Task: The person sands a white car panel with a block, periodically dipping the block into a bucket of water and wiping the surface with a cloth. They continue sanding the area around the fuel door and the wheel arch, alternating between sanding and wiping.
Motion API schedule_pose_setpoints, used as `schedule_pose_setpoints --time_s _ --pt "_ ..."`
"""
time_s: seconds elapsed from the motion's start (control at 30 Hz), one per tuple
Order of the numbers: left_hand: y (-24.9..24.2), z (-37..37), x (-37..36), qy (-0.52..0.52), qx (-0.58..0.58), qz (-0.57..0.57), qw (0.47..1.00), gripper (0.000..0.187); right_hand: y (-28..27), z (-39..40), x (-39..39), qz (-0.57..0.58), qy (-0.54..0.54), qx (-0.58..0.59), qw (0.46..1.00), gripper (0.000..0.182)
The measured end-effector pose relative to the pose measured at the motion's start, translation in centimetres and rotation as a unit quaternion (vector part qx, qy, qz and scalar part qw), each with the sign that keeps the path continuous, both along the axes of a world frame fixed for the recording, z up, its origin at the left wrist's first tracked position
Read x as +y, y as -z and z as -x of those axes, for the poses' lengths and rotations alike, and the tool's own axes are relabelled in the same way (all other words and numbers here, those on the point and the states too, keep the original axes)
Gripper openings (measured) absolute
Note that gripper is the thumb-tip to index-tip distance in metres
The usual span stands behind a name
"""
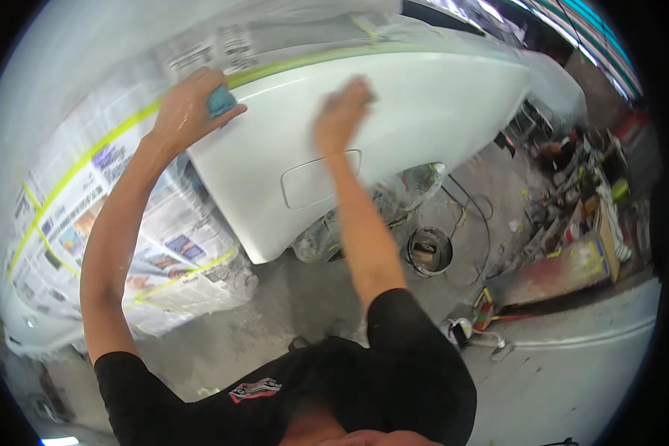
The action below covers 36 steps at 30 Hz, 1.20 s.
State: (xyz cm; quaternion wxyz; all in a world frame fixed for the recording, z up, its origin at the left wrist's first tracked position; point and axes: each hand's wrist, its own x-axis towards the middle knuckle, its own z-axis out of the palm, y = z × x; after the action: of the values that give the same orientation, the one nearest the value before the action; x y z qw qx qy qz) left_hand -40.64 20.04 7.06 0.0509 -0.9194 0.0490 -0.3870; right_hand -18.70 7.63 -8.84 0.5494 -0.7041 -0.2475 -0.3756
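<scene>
Head cam, L hand (184, 111) gripping part-hidden blue pad (221, 101), R hand (340, 119) blurred over panel (431, 104), can't tell grip

White car panel (424, 97) with a blue-green pad (221, 101) at its upper left corner.
The panel is smooth, gently curved and softly glossy, broad at the left and tapering toward the upper right; its lower edge sweeps up in an arch. A thin seam outlines a closed, rounded rectangular flap (306, 186) low on its left half. The pad, small and partly hidden, sits between the thumb and fingers of the left hand (188, 111).
</scene>
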Motion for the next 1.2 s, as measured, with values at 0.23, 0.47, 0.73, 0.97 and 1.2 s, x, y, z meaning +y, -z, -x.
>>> schedule_pose_setpoints --time_s 0.23,0.47,0.73,0.97,1.2 --pt "-1.1 -15.9 -4.9 0.034 0.150 -0.144 0.978 0.015 3.3 2.4 3.1 0.282 -0.192 -0.053 0.939 0.065" --pt "-1.8 -11.6 -2.9 0.070 0.062 -0.170 0.981 0.028 -1.5 1.1 0.4 0.149 0.038 -0.039 0.987 0.071" --pt "1.7 -5.6 1.7 0.114 0.152 -0.257 0.948 0.041 -0.7 -17.8 -7.7 0.093 0.113 0.004 0.989 0.070" --pt "2.4 -6.3 1.4 0.084 0.139 -0.225 0.961 0.041 1.6 -2.2 -3.3 0.182 -0.187 -0.126 0.957 0.080" --pt "2.2 -6.3 1.6 0.069 0.160 -0.213 0.962 0.039 -3.0 -25.6 -13.8 0.013 0.055 0.096 0.994 0.064"
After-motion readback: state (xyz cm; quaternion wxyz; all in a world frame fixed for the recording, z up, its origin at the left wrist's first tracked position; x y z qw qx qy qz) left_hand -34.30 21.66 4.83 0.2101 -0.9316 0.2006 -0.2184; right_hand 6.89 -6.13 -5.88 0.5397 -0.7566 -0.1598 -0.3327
